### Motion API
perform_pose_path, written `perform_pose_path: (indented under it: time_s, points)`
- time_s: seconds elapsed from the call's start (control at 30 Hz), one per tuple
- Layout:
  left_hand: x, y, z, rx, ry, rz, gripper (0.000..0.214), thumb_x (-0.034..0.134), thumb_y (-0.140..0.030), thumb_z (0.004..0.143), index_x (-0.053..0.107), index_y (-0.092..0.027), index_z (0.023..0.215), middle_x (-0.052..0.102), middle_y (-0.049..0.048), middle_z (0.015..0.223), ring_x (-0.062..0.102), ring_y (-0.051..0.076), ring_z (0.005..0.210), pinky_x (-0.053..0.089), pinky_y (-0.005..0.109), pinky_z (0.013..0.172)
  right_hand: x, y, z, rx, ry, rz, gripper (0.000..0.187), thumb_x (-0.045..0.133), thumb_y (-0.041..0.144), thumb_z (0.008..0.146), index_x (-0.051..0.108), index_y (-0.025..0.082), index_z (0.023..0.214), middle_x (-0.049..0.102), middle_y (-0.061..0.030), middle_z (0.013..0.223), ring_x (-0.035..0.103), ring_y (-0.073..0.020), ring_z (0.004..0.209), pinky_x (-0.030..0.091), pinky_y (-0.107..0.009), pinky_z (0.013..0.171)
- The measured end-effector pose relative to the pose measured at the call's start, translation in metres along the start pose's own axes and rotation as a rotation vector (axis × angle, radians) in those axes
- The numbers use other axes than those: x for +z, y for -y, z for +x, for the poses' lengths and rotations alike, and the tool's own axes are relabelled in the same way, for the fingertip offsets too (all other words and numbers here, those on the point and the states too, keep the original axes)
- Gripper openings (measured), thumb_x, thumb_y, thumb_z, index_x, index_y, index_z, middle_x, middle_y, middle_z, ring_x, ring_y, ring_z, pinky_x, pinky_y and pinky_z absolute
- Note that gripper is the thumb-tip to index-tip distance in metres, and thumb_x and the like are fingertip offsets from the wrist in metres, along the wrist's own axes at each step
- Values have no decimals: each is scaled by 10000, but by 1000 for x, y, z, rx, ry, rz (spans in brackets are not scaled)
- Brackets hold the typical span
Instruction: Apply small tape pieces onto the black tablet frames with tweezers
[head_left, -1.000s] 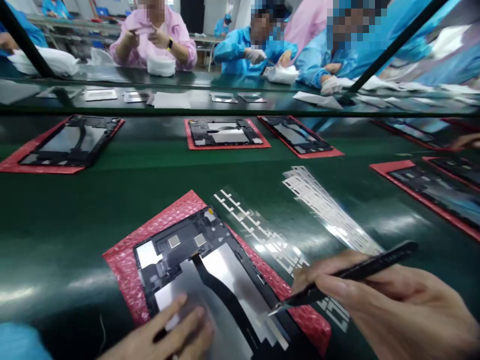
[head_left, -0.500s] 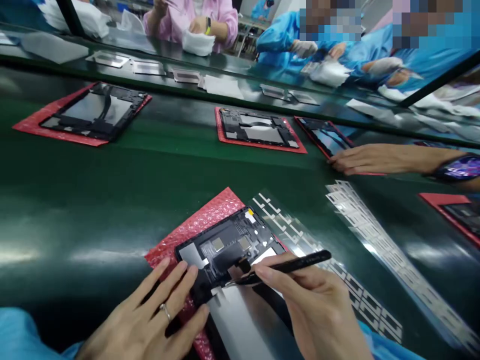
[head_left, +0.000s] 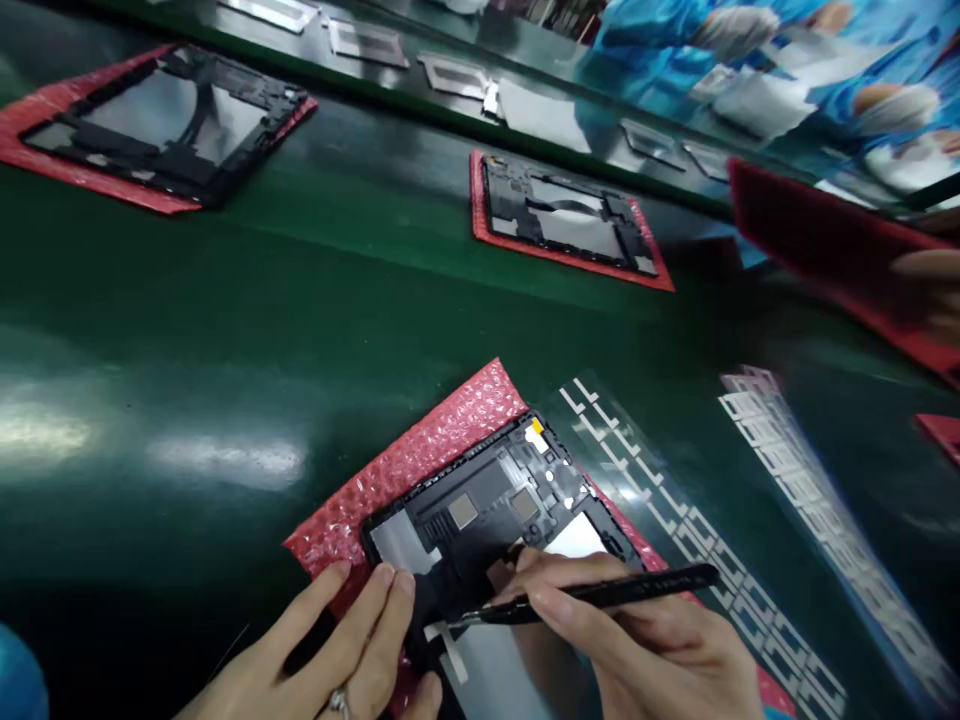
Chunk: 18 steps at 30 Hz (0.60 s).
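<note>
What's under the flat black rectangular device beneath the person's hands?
Red bubble-wrap sheeting sticks out from under the black device; anything else directly beneath it is covered and cannot be seen.

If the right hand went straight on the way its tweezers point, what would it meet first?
The right hand holds tweezers whose tip seems to be at a pale strip on the tablet; beyond that, the left hand probably comes first, though depth is hard to judge.

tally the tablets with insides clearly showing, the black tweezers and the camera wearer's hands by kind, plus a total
Tablets: 3 (near tablet, far left tablet, far middle tablet)
Black tweezers: 1
Hands: 2 (left hand, right hand)
Total: 6
</note>
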<state>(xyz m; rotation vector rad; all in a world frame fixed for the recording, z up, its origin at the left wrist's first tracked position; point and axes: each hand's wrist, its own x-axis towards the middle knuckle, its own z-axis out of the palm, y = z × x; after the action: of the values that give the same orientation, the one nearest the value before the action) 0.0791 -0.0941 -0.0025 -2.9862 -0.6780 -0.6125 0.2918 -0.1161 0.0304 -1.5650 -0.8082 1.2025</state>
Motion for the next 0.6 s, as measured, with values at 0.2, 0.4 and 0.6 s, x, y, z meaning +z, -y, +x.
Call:
perform_pose_path:
  time_s: [0.2, 0.4, 0.6]
  points:
    - [-1, 0, 0, 14, 41, -8, 418, 656, -346, 701, 534, -291, 1097, 578, 7, 1106, 430, 208, 1145, 232, 409, 1052, -1, -2, -2, -4, 27, -16, 45, 690, 249, 680, 726, 276, 684, 709, -39, 672, 656, -222, 683, 538, -318, 693]
    - [-2, 0, 0, 3, 62, -51, 324, 605, -318, 746, 546, -268, 1061, 571, 18, 1113, 393, 222, 1185, 230, 416, 1054, -1, -3, -3, -32, 59, -41, 68, 673, 254, 700, 726, 291, 678, 709, -25, 670, 650, -209, 667, 521, -307, 694]
    - [-4, -2, -1, -25, 40, -84, 258, 532, -222, 792, 572, -265, 1043, 588, 9, 1127, 428, 209, 1178, 250, 409, 1066, -2, -3, -1, 26, 83, -12, 65, 682, 230, 691, 722, 280, 691, 707, -21, 695, 647, -197, 687, 524, -268, 665]
